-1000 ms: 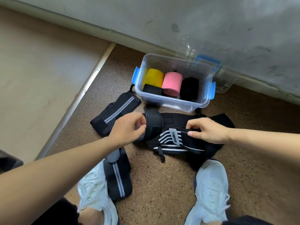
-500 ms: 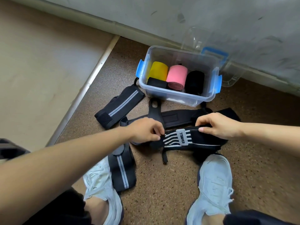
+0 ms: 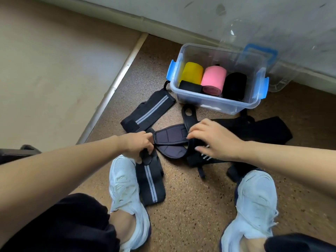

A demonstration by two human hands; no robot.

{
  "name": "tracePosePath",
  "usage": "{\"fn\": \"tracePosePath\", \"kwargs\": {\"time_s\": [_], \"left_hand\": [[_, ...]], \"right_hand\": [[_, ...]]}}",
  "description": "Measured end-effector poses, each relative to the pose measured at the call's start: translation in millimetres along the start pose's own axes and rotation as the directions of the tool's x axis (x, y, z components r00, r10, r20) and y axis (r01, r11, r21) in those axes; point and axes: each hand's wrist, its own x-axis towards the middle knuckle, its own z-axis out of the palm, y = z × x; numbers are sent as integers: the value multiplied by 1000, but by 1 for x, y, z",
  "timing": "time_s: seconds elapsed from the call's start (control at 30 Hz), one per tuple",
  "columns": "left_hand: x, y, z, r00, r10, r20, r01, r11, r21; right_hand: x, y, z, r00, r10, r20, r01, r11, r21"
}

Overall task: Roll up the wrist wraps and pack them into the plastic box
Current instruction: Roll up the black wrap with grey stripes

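FLOOR-LEVEL PACKING: A black padded wrist wrap (image 3: pixel 171 140) lies folded on the speckled floor (image 3: pixel 190 206) before a crouching person, its long axis running left to right between the two hands. The left hand (image 3: pixel 139 146) curls its fingers on the wrap's left end. The right hand (image 3: pixel 216 140), fingers spread, presses down on the right end, where it overlaps a white-lettered wrap (image 3: pixel 205 159). Just beyond, the clear plastic box (image 3: pixel 218 104) with blue latches stands open. It holds a yellow roll (image 3: pixel 192 72), a pink roll (image 3: pixel 214 79) and a black roll (image 3: pixel 234 84) side by side, with a smaller black roll (image 3: pixel 190 87) in front. One striped wrap (image 3: pixel 149 111) lies unrolled, angled toward the box's left corner. A second striped wrap (image 3: pixel 151 182) lies beside the left shoe (image 3: pixel 125 188).
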Motion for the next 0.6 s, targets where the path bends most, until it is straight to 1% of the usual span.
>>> {"fn": "tracePosePath", "kwargs": {"time_s": [0.03,0.1,0.17,0.23,0.3,0.33,0.4,0.47,0.5,0.53,0.57,0.6], "left_hand": [[0,-3,-2,1000,4,-28,-5,999,-42],[1,-10,-7,997,6,-78,-19,985,-171],[2,-12,-17,990,-14,-138,-35,939,-343],[5,-14,-25,977,-58,-203,-59,849,-525],[6,-12,-32,967,-99,-234,-99,703,-705],[6,-10,-35,964,-111,-241,-125,611,-781],[7,-4,-40,949,-165,-269,-181,416,-891],[9,0,-47,922,-248,-296,-230,265,-936],[10,1,-51,910,-278,-307,-256,205,-945],[11,2,-55,903,-291,-315,-281,153,-947],[11,4,-59,901,-290,-323,-305,106,-946],[12,5,-62,898,-286,-334,-329,68,-942]], "right_hand": [[9,-8,8,997,-65,34,66,998,-16],[23,-20,24,985,-99,143,112,990,-85],[29,-21,38,968,-66,242,108,980,-167],[26,-12,41,964,-31,263,89,973,-212],[21,0,33,956,31,292,38,973,-227],[20,6,24,938,83,337,0,971,-238],[22,15,1,868,221,445,-86,949,-303],[25,24,-16,797,347,494,-168,914,-371],[26,27,-22,787,378,488,-213,908,-360],[27,29,-27,811,381,445,-288,921,-264],[27,29,-30,852,371,370,-373,925,-69],[28,25,-31,888,354,295,-414,893,176]]}}
